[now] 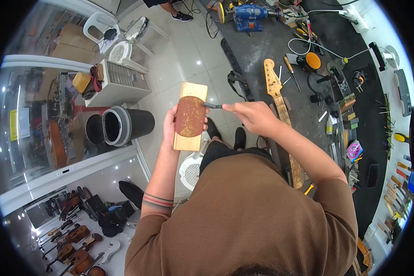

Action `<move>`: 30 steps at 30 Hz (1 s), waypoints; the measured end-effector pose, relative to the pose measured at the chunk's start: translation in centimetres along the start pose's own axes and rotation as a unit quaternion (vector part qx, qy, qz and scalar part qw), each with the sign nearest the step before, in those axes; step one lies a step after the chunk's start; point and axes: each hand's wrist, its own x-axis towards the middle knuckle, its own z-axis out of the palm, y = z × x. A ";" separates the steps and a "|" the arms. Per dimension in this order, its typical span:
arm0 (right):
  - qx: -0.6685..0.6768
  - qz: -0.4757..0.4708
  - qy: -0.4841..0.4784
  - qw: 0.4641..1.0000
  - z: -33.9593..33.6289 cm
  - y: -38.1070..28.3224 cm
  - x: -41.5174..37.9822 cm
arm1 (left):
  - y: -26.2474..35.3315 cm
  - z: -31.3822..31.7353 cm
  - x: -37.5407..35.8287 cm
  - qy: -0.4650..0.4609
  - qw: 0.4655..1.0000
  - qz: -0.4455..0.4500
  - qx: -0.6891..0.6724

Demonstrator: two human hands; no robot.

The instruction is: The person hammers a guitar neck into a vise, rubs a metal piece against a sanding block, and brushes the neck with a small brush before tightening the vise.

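My left hand [169,128] is wrapped round a pale wooden block [194,89], held up in front of my body. On the block's upper face lies a rounded reddish-brown pad [190,115], worn to yellowish patches. My right hand [250,116] pinches a short, dark, bent metal tool [214,106], its far end right at the pad's right edge. Just beyond my right forearm, a guitar neck [280,102] with a pale headstock lies along the edge of the dark workbench [257,55].
A blue bench grinder [250,18] and an orange-topped round container [313,60] stand on the bench among hand tools. To the left are a grey trash bin [140,120], a white drawer unit [119,85] and a white plastic chair [103,28]. Another person's shoe [182,17] shows at the top.
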 end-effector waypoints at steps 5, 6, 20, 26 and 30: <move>-0.018 -0.053 0.040 0.998 0.1 -0.3 -0.4 | -2.5 0.6 0.5 0.004 0.997 -0.044 0.058; -0.018 -0.053 0.041 0.998 0.3 0.3 -1.2 | -2.2 0.3 0.2 -0.012 0.999 -0.035 0.034; -0.060 -0.055 0.047 0.996 -2.4 -0.8 -3.1 | -4.0 3.8 0.0 0.011 0.995 -0.056 0.076; -0.056 -0.051 0.044 0.996 -2.7 0.0 -4.7 | -3.5 3.2 -0.3 -0.024 0.999 -0.009 0.046; -0.047 -0.071 0.065 0.994 -2.5 -1.0 -4.1 | -5.1 3.5 0.6 -0.003 0.994 -0.072 0.086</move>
